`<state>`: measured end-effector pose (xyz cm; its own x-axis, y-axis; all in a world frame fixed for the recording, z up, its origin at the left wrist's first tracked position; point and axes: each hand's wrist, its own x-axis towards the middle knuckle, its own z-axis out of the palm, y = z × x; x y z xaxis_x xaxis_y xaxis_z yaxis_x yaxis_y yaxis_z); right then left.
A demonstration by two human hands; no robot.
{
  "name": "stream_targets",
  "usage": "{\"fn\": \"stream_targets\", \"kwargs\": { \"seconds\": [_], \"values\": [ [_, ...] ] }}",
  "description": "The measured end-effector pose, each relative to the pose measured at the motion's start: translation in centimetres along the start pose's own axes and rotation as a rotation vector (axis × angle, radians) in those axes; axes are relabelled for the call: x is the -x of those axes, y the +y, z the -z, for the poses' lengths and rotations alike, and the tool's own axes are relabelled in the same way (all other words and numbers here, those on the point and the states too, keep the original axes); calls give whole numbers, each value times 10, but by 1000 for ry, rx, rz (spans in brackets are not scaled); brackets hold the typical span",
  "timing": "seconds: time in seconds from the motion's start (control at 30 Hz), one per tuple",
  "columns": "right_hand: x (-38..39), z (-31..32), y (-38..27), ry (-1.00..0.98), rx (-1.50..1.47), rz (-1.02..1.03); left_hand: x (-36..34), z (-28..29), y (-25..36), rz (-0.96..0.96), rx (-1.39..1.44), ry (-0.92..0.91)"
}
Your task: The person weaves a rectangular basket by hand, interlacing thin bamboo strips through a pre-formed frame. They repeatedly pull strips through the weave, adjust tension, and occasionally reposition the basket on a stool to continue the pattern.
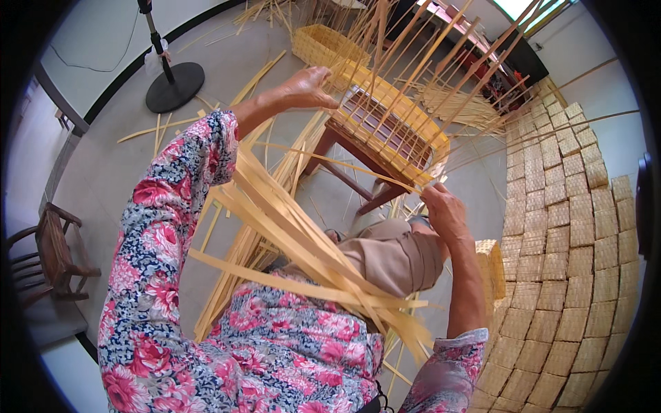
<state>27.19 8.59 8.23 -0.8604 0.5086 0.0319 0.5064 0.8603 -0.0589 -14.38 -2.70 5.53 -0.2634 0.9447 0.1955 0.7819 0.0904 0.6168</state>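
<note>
A half-woven bamboo basket (441, 138) with tall upright stakes rests on a dark wooden stool (327, 141). At its left end is my left hand (310, 88), thumb and fingers spread apart beside the woven wall; whether they touch it is hard to tell. My right hand (446, 212) pinches a thin bamboo strip (344, 164) at the basket's near right corner. That strip trails leftward below the basket. Across my lap lies a bundle of wide, pale bamboo strips (296, 227).
Many woven baskets (558, 227) stand stacked along the right. A finished yellow basket (323, 45) sits beyond the stool, and another basket (487, 268) is by my right forearm. Loose strips litter the floor. A round black stand base (175, 87) and a wooden chair (58, 255) are on the left.
</note>
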Motion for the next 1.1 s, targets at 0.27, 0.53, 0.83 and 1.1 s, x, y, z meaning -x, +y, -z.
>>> {"fn": "stream_targets", "kwargs": {
  "seconds": [0.27, 0.53, 0.83, 1.1],
  "values": [
    [-53, -52, -7, 142, -79, 27, -28, -2, 5, -125, 334, 27],
    [-76, -73, 9, 319, -202, -80, -10, 10, 58, -199, 412, 176],
    [-102, -96, 33, 161, -299, -137, 1, 18, 103, -365, 250, -214],
    [-108, -107, 9, 288, -318, -177, -24, -2, 82, -305, 347, -222]
  ]
}}
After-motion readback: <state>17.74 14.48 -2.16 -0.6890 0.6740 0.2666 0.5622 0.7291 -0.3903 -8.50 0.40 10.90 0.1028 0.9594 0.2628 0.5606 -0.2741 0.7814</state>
